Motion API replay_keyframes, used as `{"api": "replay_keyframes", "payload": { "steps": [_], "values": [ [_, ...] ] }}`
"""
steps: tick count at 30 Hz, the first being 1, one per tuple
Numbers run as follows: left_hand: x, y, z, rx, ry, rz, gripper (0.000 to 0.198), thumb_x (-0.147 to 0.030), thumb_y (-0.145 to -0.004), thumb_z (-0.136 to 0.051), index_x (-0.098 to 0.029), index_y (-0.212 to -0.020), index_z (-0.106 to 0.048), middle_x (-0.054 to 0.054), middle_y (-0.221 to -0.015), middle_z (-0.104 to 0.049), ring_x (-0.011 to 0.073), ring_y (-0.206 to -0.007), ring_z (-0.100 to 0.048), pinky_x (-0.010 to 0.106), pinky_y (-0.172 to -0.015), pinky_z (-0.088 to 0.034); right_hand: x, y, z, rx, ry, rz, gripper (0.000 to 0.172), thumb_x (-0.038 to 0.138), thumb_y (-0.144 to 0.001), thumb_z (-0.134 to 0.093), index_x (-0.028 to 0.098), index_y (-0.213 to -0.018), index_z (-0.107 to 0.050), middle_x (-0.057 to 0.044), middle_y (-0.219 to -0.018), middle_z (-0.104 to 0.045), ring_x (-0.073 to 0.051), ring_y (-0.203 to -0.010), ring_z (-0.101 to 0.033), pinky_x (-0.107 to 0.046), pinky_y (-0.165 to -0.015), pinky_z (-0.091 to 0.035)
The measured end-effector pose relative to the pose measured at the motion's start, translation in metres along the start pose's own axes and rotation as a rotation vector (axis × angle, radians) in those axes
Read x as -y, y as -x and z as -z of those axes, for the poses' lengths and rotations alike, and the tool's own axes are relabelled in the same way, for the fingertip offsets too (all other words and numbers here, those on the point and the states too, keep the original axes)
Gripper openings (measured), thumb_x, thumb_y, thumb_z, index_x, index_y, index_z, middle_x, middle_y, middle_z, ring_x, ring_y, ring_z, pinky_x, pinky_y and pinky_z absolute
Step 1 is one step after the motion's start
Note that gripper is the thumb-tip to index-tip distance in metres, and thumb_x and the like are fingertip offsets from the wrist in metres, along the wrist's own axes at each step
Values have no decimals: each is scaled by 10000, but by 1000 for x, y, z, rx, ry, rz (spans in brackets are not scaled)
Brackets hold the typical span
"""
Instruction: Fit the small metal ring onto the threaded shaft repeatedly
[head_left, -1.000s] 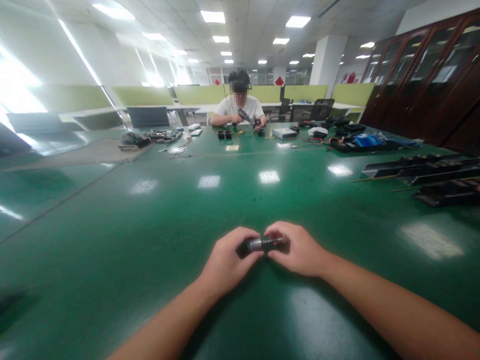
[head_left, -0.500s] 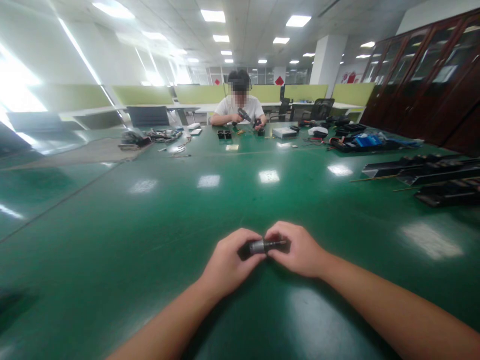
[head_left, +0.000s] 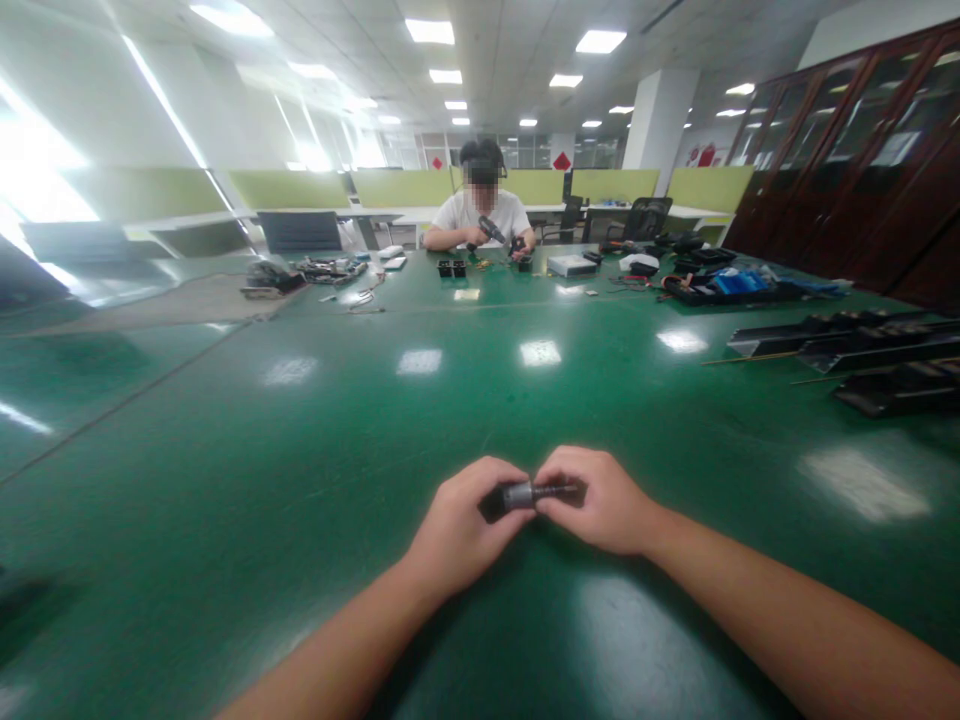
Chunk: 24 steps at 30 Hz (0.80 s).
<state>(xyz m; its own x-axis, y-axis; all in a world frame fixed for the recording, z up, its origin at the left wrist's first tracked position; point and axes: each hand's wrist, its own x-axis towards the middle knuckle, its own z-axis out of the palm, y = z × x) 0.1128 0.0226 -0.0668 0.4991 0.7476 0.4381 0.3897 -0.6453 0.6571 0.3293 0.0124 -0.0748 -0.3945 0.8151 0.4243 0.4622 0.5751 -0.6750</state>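
Note:
A small dark cylinder with a silver metal band (head_left: 523, 494) is held between both my hands, just above the green table (head_left: 315, 440). My left hand (head_left: 457, 525) is closed on its left end, thumb and fingers pinching it. My right hand (head_left: 600, 500) is closed on its thinner dark right end. The two hands almost touch over the part. The ends of the part are hidden by my fingers.
Across the table a person in a white shirt (head_left: 480, 215) sits handling a dark tool. Small parts and boxes (head_left: 570, 265) lie near them. Black trays and flat black pieces (head_left: 862, 350) lie at the right. Cables and tools (head_left: 300, 275) rest at the far left.
My hands stay closed on the cylinder almost where they were. The part sits slightly further to the right between my fingers, with more of its silver band showing.

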Motion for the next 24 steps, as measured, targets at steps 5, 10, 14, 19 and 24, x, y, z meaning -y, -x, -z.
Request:
{"api": "replay_keyframes", "payload": {
  "steps": [5, 10, 14, 19, 24],
  "values": [
    [-1, 0, 0, 16, 11, -8, 171, -192, -824, -702, -206, -989, -660, 36, -960, -684, 167, -890, -630, 299, -809, -506, -2, 0, -1, 9, 8, -11, 144, 133, -760, -717, 201, -885, -704, -19, -826, -673, -166, -738, -617, -275, -678, -475],
    [-2, -1, 0, 15, 14, -10, 164, -166, -824, -700, -205, -977, -659, 30, -952, -680, 158, -886, -625, 289, -812, -496, -3, 0, -2, 13, 10, -19, 131, 131, -763, -718, 197, -876, -708, -19, -818, -675, -163, -736, -620, -272, -679, -473],
    [-3, -1, 0, 17, 21, -10, 160, -155, -823, -697, -203, -972, -661, 32, -950, -676, 161, -893, -621, 294, -816, -491, -3, -1, -2, 16, 19, -16, 121, 127, -766, -718, 189, -869, -711, -15, -804, -667, -159, -730, -610, -268, -669, -457],
    [-3, -1, 0, 8, 21, -16, 174, -138, -814, -700, -202, -972, -663, 32, -945, -680, 161, -887, -625, 294, -815, -493, -3, -1, -1, 12, 7, -19, 111, 127, -766, -720, 187, -859, -710, -11, -789, -664, -152, -712, -603, -262, -654, -449],
    [-2, -1, 0, 9, 18, -24, 152, -144, -824, -687, -200, -963, -663, 42, -935, -682, 169, -876, -630, 304, -813, -499, -3, 0, -1, 12, 8, -25, 105, 131, -762, -724, 191, -847, -707, -12, -784, -669, -156, -709, -607, -264, -651, -450]
  ]
}}
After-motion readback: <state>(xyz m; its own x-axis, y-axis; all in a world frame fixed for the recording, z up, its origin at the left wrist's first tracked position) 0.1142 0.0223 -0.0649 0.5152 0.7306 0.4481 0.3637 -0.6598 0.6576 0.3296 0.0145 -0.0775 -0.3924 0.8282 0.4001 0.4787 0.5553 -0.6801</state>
